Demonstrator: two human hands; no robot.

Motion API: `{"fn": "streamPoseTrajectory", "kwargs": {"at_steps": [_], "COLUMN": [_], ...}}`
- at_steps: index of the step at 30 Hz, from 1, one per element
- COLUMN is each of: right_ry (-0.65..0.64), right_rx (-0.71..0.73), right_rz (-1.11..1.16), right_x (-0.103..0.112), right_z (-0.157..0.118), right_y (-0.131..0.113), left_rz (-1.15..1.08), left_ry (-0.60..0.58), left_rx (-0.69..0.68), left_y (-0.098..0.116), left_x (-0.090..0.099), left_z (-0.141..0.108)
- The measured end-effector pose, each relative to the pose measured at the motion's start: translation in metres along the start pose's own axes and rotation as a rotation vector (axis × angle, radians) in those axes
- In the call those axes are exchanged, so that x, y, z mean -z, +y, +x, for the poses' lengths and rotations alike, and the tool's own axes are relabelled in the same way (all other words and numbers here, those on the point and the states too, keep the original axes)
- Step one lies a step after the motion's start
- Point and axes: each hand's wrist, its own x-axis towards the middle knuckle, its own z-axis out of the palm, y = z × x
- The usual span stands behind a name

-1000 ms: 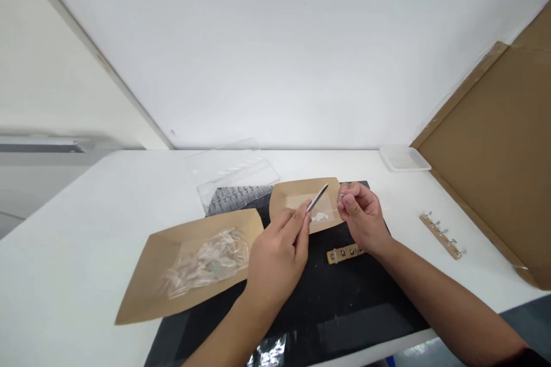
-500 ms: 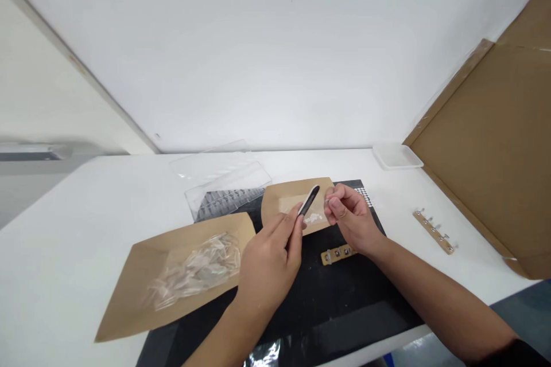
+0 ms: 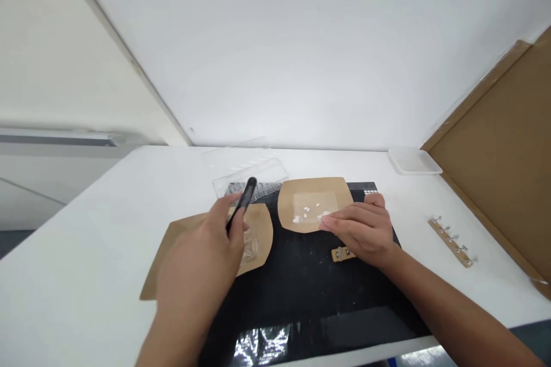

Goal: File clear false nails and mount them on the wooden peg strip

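Note:
My left hand (image 3: 200,258) is closed around a slim black tool (image 3: 245,198), raised over the left cardboard tray (image 3: 166,258), which contains clear plastic pieces (image 3: 250,245). Fingertips of my right hand (image 3: 365,229) are pressed together at the lower right edge of another cardboard tray (image 3: 286,200). Small white pieces (image 3: 306,210) lie in that tray. Whether those fingers pinch anything is hidden. Below my right hand, a small wooden strip with metal parts (image 3: 338,254) rests on the black mat (image 3: 301,292), partly covered.
Clear plastic sheets or lids (image 3: 253,175) lie behind the trays. A second wooden strip with upright pins (image 3: 451,242) sits at the right. Farther back are a translucent shallow box (image 3: 414,161) and a large cardboard panel (image 3: 503,166).
The view has shifted left. My left hand has moved left and down with the black tool, away from my right hand. My right hand has lowered to the tray of white pieces.

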Motion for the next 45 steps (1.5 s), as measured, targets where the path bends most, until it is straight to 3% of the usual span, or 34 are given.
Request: {"fn": "streamPoseTrajectory", "kwargs": {"at_steps": [4,6,8,10,11,14,17,23,30,36,45], "right_ry": [-0.006,-0.012,-0.008,-0.008,-0.007,-0.007,0.014,0.069,0.012,0.028,-0.148], "right_rx": [0.104,0.141,0.173,0.199,0.21,0.226,0.237,0.258,0.254,0.288,0.186], "right_rz": [-0.091,-0.123,-0.143,-0.158,-0.168,-0.215,-0.274,-0.307,-0.257,-0.217,-0.054], "right_x": [0.002,0.003,0.003,0.003,0.004,0.006,0.006,0.002,0.004,0.002,0.004], "right_z": [-0.003,-0.003,-0.002,-0.001,0.0,0.001,0.002,0.002,-0.005,-0.001,-0.012], "right_y": [0.0,0.0,-0.001,-0.002,-0.003,-0.004,-0.004,-0.005,-0.006,-0.005,0.003], "left_rz": [0.178,0.227,0.239,0.103,-0.062,-0.514,-0.75,-0.954,-1.103,-1.219,-1.291], "left_ry": [-0.097,-0.085,0.018,0.114,0.107,-0.184,-0.263,-0.359,-0.313,-0.358,-0.436], "left_rx": [0.1,0.046,-0.078,-0.219,-0.284,-0.394,-0.349,-0.268,-0.189,-0.148,-0.103], "left_y": [-0.03,-0.034,-0.027,-0.01,0.001,0.032,0.047,0.044,0.05,0.045,0.047], "left_x": [0.009,0.012,0.012,0.01,0.009,0.0,-0.012,-0.035,-0.048,-0.057,-0.061], "left_z": [-0.01,-0.017,-0.022,-0.025,-0.026,-0.023,-0.017,-0.017,-0.028,-0.027,-0.027]}}
